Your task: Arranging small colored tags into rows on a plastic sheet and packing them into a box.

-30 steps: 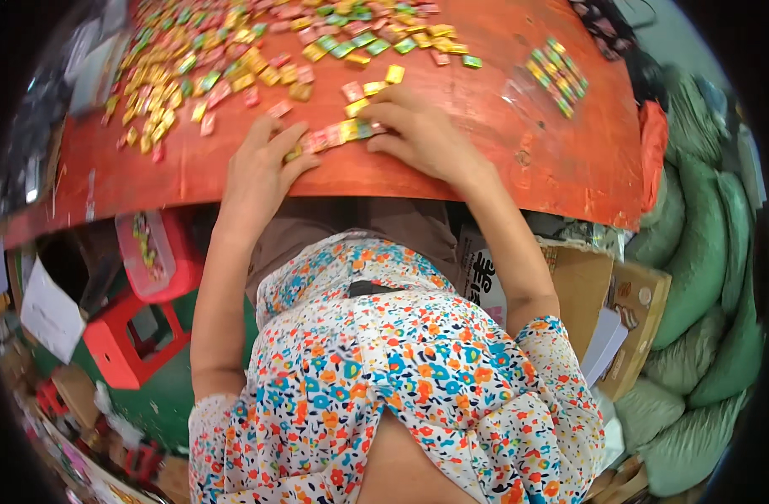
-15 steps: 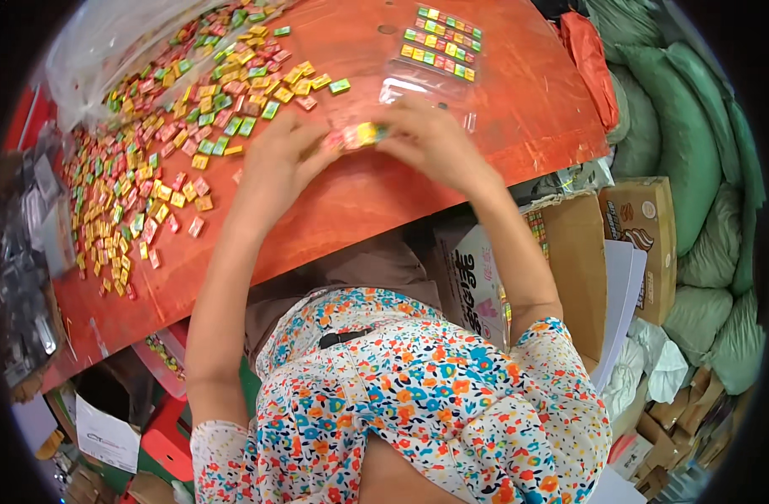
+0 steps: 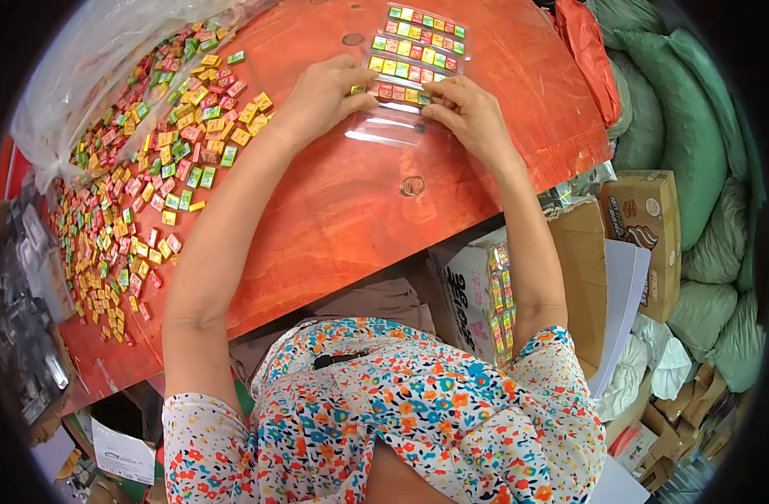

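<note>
A row of small red, yellow and green boxes (image 3: 398, 93) lies between my hands, over a clear plastic tray (image 3: 383, 134). My left hand (image 3: 327, 99) pinches the row's left end with thumb and forefinger. The right end is gripped by my right hand (image 3: 472, 116), its fingers bent and closed. Just beyond, several finished rows of the same coloured boxes (image 3: 414, 50) sit side by side in the tray. The near part of the tray shows bare, shiny plastic. Whether the held row rests fully on the tray floor, I cannot tell.
Loose little boxes (image 3: 162, 181) spread in a heap over the left of the red table (image 3: 317, 227), partly under a clear plastic bag (image 3: 73, 101). An open carton (image 3: 579, 260) stands below the table's right edge. Green sacks (image 3: 682, 126) are piled at the right.
Both hands have moved away from me with the row of boxes, from in front of the tray to over it. The head view has shifted slightly.
</note>
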The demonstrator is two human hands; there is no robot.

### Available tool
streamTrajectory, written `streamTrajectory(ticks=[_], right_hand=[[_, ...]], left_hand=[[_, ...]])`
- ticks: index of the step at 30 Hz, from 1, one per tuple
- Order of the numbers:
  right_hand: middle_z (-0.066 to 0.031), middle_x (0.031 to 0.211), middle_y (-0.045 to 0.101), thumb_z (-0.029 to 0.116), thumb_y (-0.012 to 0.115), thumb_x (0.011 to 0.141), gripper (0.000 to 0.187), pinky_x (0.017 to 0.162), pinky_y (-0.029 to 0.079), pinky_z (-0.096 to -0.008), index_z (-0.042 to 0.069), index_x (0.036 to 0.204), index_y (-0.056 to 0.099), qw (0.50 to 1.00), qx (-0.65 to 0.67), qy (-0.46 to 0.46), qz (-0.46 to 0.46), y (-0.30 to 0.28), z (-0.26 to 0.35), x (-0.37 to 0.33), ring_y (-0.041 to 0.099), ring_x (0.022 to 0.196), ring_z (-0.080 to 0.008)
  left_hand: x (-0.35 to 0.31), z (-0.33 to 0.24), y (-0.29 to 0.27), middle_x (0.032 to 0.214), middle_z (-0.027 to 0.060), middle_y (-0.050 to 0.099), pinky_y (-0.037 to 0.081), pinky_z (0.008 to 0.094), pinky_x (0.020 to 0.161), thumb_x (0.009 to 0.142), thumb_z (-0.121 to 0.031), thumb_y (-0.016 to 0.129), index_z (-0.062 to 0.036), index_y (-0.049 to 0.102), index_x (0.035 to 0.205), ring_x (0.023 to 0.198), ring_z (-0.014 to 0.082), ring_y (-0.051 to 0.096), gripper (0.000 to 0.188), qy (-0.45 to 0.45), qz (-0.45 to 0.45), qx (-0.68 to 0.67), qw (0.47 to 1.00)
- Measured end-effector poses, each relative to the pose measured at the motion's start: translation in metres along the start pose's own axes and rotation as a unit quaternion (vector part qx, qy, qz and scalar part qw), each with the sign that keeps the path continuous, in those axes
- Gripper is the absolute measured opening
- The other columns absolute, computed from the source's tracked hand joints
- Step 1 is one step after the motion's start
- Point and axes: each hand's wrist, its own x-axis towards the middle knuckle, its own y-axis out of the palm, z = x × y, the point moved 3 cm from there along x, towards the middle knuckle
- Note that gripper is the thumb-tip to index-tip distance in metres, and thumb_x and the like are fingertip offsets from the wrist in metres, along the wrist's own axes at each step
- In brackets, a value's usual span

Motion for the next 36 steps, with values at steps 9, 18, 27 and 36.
streamTrajectory(ticks=[9, 18, 27, 36], right_hand=[[-0.01, 0.125, 0.062, 0.027, 0.064, 0.091, 0.037, 0.097, 0.044, -0.041, 0.007, 0.121, 0.063, 0.982, -0.134, -0.123, -0.052, 0.009, 0.012, -0.02, 0.056, 0.116, -0.0293], [-0.0132, 0.152, 0.035, 0.049, 0.037, 0.1, 0.062, 0.117, 0.018, -0.0481, 0.006, 0.146, 0.038, 0.967, -0.224, -0.102, 0.072, 0.028, 0.005, -0.023, 0.029, 0.142, -0.0291], [-0.0159, 0.151, 0.036, 0.035, 0.039, 0.102, 0.051, 0.115, 0.019, -0.0515, 0.005, 0.143, 0.041, 0.967, -0.218, -0.097, 0.093, 0.024, -0.001, -0.01, 0.031, 0.142, -0.0297], [-0.015, 0.15, 0.037, 0.045, 0.045, 0.097, 0.055, 0.11, 0.025, -0.0588, 0.014, 0.143, 0.042, 0.945, -0.156, -0.278, 0.073, 0.139, 0.133, 0.041, 0.034, 0.137, -0.0391]], left_hand=[[-0.03, -0.016, 0.005, 0.129, 0.0104, 0.056, 0.043, 0.0396, 0.102, 0.086, -0.033, 0.064, 0.0001, 0.054, 0.123, 0.122, 0.0312, 0.051, 0.05, 0.128, -0.03, 0.188, 0.973], [-0.022, -0.015, 0.021, 0.136, 0.0136, 0.052, 0.035, 0.0416, 0.108, 0.09, -0.045, 0.056, 0.0031, 0.053, 0.128, 0.129, 0.0286, 0.045, 0.061, 0.102, 0.011, 0.248, 0.963], [-0.03, -0.025, 0.021, 0.146, 0.0197, 0.041, 0.029, 0.049, 0.112, 0.092, -0.054, 0.05, -0.0058, 0.037, 0.145, 0.134, 0.0398, 0.037, 0.073, 0.066, -0.074, 0.209, 0.973], [-0.183, -0.041, -0.076, 0.144, 0.02, 0.042, 0.028, 0.0586, 0.107, 0.087, -0.058, 0.056, -0.0061, 0.045, 0.139, 0.136, 0.0396, 0.035, 0.074, -0.27, -0.071, 0.342, 0.897]])
